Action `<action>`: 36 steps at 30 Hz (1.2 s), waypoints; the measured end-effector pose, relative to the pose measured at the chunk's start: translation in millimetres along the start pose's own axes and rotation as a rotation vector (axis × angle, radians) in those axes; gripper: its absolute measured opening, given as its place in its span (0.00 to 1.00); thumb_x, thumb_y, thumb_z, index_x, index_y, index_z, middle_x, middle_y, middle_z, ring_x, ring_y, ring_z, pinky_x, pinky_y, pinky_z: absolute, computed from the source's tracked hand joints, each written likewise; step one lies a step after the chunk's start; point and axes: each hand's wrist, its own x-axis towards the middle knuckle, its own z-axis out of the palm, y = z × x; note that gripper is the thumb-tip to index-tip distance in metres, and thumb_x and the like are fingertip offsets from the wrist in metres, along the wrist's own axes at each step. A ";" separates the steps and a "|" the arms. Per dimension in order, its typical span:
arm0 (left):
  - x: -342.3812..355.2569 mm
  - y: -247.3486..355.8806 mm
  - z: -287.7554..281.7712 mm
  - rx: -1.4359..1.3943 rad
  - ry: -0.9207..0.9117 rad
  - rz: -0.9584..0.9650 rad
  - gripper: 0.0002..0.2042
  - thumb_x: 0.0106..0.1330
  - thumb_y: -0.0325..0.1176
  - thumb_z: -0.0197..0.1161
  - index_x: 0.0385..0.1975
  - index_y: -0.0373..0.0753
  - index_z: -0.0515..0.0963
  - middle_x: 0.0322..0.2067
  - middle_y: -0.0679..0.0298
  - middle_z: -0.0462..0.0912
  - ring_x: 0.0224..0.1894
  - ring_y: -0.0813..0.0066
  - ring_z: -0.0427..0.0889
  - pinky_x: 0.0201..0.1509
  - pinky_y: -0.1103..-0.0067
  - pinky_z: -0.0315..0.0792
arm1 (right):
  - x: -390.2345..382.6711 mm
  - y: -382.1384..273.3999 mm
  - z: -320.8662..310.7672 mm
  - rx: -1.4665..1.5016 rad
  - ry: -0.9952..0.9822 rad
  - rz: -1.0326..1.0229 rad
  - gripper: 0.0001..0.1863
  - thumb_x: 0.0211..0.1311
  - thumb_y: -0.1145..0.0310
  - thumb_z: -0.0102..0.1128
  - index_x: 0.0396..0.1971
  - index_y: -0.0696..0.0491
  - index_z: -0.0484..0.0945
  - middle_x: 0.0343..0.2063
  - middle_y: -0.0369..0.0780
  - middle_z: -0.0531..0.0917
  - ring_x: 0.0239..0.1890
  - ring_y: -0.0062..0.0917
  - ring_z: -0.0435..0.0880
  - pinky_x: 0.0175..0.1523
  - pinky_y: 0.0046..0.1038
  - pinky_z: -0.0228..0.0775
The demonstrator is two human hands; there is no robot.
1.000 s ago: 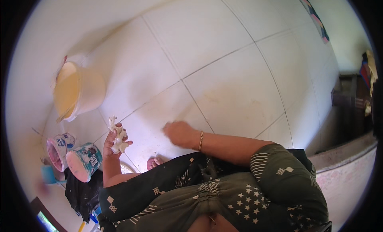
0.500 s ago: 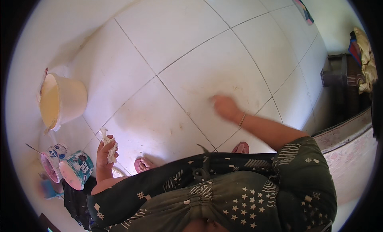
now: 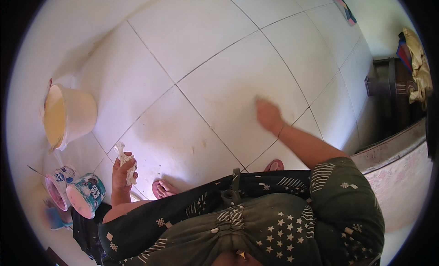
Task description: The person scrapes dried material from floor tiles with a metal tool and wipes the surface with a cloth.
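Observation:
My left hand [image 3: 120, 177] is wrapped round a crumpled white cloth or plastic wad [image 3: 131, 169], its top end sticking up past the fingers. It is held near my left foot [image 3: 168, 187]. Over the white tiled floor [image 3: 219, 78], at the end of my outstretched arm, is my right hand [image 3: 269, 116]. Its fingers are curled together and slightly blurred at the tips. Whatever they hold, if anything, is too small or smeared to make out. Brownish smudges mark the tiles around it.
On the left stand a large cream bucket [image 3: 80, 111], a teal tub [image 3: 94, 189] and a pink-and-white tub [image 3: 57, 199] near the wall. At right are dark furniture [image 3: 382, 86] with draped cloth [image 3: 416, 60] and a pale pink-patterned surface [image 3: 398, 174].
My right hand has moved a little to the right and away from me over the tiles. The left hand still grips the white wad, and the view has shifted slightly.

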 end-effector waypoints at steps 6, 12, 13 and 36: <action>4.9 -7.2 -10.3 0.018 0.047 -0.007 0.15 0.52 0.24 0.61 0.40 0.40 0.70 0.24 0.67 0.73 0.21 0.81 0.72 0.16 0.85 0.66 | -6.8 -21.1 -8.1 -0.015 -0.122 -0.144 0.12 0.49 0.74 0.46 0.34 0.58 0.74 0.27 0.46 0.78 0.32 0.37 0.79 0.37 0.36 0.71; 1.0 1.7 4.5 0.070 0.000 0.009 0.15 0.51 0.24 0.62 0.40 0.40 0.70 0.23 0.67 0.72 0.21 0.81 0.72 0.15 0.85 0.66 | 27.9 40.8 -10.6 -0.079 -0.149 0.113 0.09 0.51 0.72 0.47 0.30 0.55 0.75 0.26 0.44 0.80 0.29 0.35 0.80 0.35 0.36 0.72; 3.6 0.6 3.5 0.071 0.004 0.007 0.15 0.51 0.24 0.62 0.39 0.40 0.70 0.24 0.67 0.72 0.21 0.81 0.72 0.15 0.85 0.67 | 13.0 33.0 11.1 -0.089 -0.122 -0.003 0.08 0.51 0.72 0.47 0.29 0.55 0.75 0.26 0.44 0.80 0.28 0.36 0.80 0.35 0.36 0.72; 4.1 -7.2 2.9 0.093 0.045 0.025 0.15 0.52 0.24 0.63 0.39 0.38 0.69 0.24 0.66 0.73 0.19 0.81 0.72 0.14 0.84 0.68 | -39.6 -116.6 -3.2 -0.249 0.166 -0.620 0.13 0.46 0.75 0.48 0.35 0.63 0.71 0.30 0.50 0.76 0.29 0.39 0.77 0.36 0.39 0.71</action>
